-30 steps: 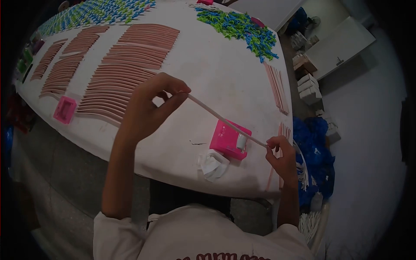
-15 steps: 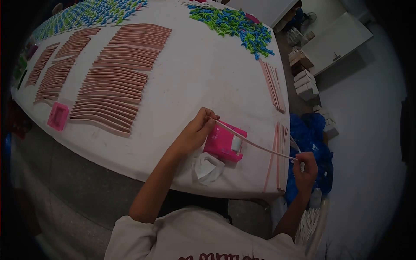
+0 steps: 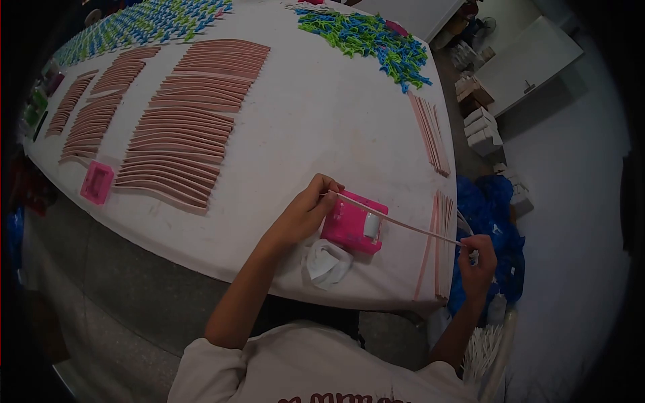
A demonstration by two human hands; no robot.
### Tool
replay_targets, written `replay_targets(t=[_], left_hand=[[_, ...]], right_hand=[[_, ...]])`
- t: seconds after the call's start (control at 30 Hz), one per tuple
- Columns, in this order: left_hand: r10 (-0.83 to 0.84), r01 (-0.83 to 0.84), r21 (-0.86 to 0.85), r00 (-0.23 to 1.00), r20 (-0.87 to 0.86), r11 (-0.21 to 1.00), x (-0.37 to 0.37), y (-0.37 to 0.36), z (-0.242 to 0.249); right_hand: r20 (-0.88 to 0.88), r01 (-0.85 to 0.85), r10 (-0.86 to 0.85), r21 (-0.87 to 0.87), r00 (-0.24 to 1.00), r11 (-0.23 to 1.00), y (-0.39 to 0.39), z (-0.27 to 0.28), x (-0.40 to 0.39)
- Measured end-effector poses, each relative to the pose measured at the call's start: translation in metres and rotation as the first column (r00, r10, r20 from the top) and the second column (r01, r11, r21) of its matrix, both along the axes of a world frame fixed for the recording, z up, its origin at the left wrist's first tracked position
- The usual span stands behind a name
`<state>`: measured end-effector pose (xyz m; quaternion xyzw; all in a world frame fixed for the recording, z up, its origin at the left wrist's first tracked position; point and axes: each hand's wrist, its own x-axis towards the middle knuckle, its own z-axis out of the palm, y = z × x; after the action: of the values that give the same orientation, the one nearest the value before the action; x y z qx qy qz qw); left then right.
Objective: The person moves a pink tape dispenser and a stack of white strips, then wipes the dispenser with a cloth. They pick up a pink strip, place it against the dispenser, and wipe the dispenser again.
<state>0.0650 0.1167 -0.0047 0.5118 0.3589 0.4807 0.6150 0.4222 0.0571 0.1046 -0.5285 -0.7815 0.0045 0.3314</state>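
Note:
A thin pale pink strip (image 3: 410,224) stretches between my two hands. My left hand (image 3: 308,209) pinches one end, just above the left edge of a bright pink tray (image 3: 347,228). At the other end, fingers curled around the strip, my right hand (image 3: 478,260) is held past the table's right edge. The strip crosses over the tray, which has a white roller-like piece (image 3: 371,227) at its right side. A crumpled white cloth (image 3: 327,264) lies against the tray's near corner. Under the strip's right part is a bundle of similar flat strips (image 3: 443,255).
Rows of pink strips (image 3: 178,151) cover the left of the white table (image 3: 295,127), beside a small pink container (image 3: 98,183). More strips (image 3: 428,134) lie at the right edge. Green and blue pieces (image 3: 366,43) are heaped at the back. Blue plastic bags (image 3: 494,208) stand beside the table.
The view has shifted slightly, moving the scene a little to the right. The strip looks straighter between my hands, which keep their hold on it.

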Motion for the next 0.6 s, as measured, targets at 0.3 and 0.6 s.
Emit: replay_targets(t=[0.3, 0.6], left_hand=[[-0.011, 0.010, -0.040, 1.000, -0.027, 0.999, -0.008, -0.006, 0.000], [0.341, -0.328, 0.234, 0.940, -0.015, 0.915, -0.048, -0.051, 0.033]], right_hand=[[0.008, -0.013, 0.012, 0.021, 1.000, 1.000, 0.003, 0.004, -0.006], [-0.005, -0.078, 0.078, -0.073, 0.997, 0.994, 0.006, -0.003, -0.029]])
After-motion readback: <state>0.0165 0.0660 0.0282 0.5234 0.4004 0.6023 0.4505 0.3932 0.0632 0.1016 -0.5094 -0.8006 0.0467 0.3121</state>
